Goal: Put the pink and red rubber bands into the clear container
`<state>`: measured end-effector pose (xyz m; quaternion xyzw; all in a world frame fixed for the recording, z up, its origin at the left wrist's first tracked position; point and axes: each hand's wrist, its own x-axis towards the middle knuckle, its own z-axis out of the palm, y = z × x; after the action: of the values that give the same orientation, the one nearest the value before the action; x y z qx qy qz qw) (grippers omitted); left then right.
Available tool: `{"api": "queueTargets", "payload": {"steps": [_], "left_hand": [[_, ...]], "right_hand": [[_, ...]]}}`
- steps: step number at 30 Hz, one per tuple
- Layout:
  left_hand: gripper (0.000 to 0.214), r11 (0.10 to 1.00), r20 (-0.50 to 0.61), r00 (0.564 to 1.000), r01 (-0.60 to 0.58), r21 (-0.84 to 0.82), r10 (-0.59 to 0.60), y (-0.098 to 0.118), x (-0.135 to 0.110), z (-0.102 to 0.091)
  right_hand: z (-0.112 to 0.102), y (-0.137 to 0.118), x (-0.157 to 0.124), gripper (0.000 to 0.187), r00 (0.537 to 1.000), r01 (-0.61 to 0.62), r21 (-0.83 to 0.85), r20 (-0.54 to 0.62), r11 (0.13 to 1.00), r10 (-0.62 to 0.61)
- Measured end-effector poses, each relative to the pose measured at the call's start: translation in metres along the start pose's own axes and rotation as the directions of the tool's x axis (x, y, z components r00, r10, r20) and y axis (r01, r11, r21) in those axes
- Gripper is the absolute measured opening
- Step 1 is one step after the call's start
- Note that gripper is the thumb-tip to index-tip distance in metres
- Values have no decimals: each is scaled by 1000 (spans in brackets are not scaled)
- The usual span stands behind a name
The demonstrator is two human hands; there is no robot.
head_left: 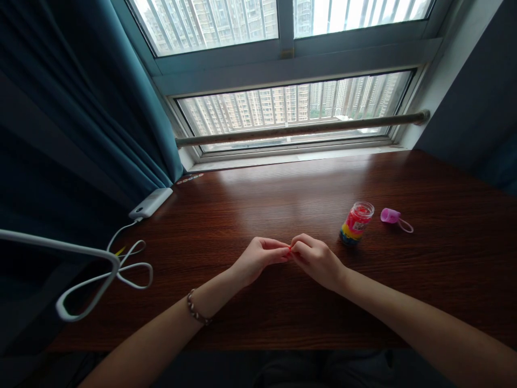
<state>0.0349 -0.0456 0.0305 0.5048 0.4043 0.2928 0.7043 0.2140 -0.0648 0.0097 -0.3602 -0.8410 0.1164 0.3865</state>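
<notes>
My left hand (260, 260) and my right hand (317, 260) meet fingertip to fingertip above the table. Both pinch a small red piece (289, 250), mostly covered by the fingers; its exact kind cannot be made out. Right of my right hand stands a clear jar (357, 223) without a lid, its contents layered red, yellow and dark blue. Beyond the jar, a purple cap (390, 216) with a pale pink loop lies on its side.
The dark wooden table (250, 199) reaches to the window. At the left lie a white power strip (151, 203) and a looped white cable (135, 265). A blue curtain (133, 108) hangs at the left, and a metal rail (302, 130) crosses the window.
</notes>
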Motion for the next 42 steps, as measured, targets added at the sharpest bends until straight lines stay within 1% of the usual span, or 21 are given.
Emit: {"api": "queueTargets", "payload": {"steps": [5, 9, 15, 17, 20, 21, 22, 23, 24, 25, 26, 27, 28, 29, 30, 32, 33, 35, 37, 39, 42], "left_hand": [[25, 998, -69, 996, -53, 41, 55, 0, -2, 3], [21, 997, -127, 989, -71, -13, 69, -3, 0, 3], [19, 994, -150, 986, -88, -63, 78, -8, 3, 2], [21, 994, -152, 985, -91, -56, 82, -7, 3, 2], [22, 992, -162, 980, -124, -22, 118, -1, 4, -1], [22, 989, -168, 975, -145, 6, 144, 3, 5, -2], [21, 985, -175, 969, -168, 45, 173, 7, 7, -4], [20, 977, -178, 962, -193, 93, 207, 12, 9, -5], [19, 965, -175, 954, -218, 143, 242, 19, 12, -5], [19, 950, -164, 947, -245, 192, 277, 26, 15, -4], [18, 930, -143, 937, -280, 237, 318, 34, 19, -2], [18, 908, -112, 926, -320, 272, 360, 42, 23, 3], [19, 882, -66, 912, -370, 293, 404, 51, 28, 9], [19, 851, -18, 891, -428, 304, 454, 60, 34, 18], [19, 819, 48, 865, -489, 299, 499, 69, 41, 27], [19, 727, 187, 797, -601, 330, 574, 84, 56, 49], [18, 669, 266, 764, -644, 372, 588, 91, 64, 61], [18, 528, 428, 697, -716, 456, 576, 102, 81, 80], [17, 391, 553, 625, -779, 490, 551, 109, 95, 94], [17, 278, 648, 567, -820, 500, 508, 113, 105, 100], [16, 154, 719, 530, -839, 522, 449, 115, 113, 103]], "right_hand": [[-1, -3, 1, 17, 1000, 5, 4, -12, 1000, -5], [-1, -3, -1, 15, 1000, 21, 46, -21, 999, -20], [1, -1, 0, 14, 1000, 18, 68, -8, 998, -17], [-7, -6, 3, 15, 999, 47, 23, 17, 999, -48], [-31, -21, 4, 18, 991, 131, -97, 25, 987, -129], [-41, -25, 2, 20, 989, 142, -132, -17, 981, -145], [-52, -30, -2, 23, 984, 136, -152, -91, 979, -151], [-62, -32, -7, 28, 970, 97, -168, -206, 981, -131], [-72, -32, -12, 33, 931, 26, -185, -355, 982, -92], [-80, -31, -18, 38, 869, -66, -196, -494, 978, -41], [-86, -26, -23, 43, 796, -171, -188, -605, 967, 23], [-91, -20, -26, 49, 730, -268, -162, -677, 950, 90], [-94, -12, -29, 55, 689, -340, -122, -708, 933, 159], [-95, -3, -30, 62, 674, -384, -72, -704, 921, 225], [-95, 7, -31, 68, 683, -398, -17, -673, 917, 284], [-91, 25, -31, 76, 728, -382, 100, -580, 919, 366], [-87, 32, -31, 76, 742, -382, 151, -538, 912, 400], [-81, 41, -32, 74, 748, -394, 209, -494, 895, 444], [-77, 45, -34, 69, 746, -418, 197, -483, 887, 459], [-75, 46, -35, 63, 750, -438, 131, -493, 889, 442], [-74, 46, -36, 57, 762, -449, 35, -506, 893, 403]]}}
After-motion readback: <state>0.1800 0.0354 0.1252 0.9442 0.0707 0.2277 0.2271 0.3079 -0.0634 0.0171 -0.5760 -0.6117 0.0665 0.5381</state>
